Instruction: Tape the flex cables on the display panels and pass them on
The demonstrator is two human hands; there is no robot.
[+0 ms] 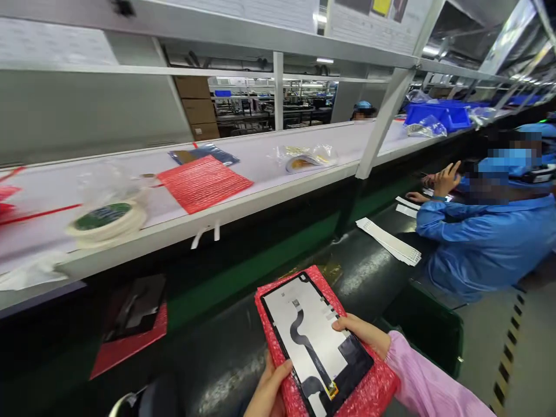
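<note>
In both hands I hold a tablet screen panel (321,353), its white back facing up with a dark ribbon cable running down it. Red bubble wrap (377,385) lies under the panel and sticks out around its edges. My left hand (271,385) grips the lower left edge, thumb on top and fingers mostly hidden beneath. At the right edge my right hand (362,333) has its thumb on the panel; its other fingers are out of sight below. Another dark panel (136,307) on a red bubble-wrap sheet (130,350) rests on the bench to the left.
A red bubble bag (204,182) and a tape roll (106,220) lie on the raised white shelf (260,150). White strips (388,240) sit on the dark bench to the right. A co-worker in blue (490,237) sits beyond a dark green bin (428,324).
</note>
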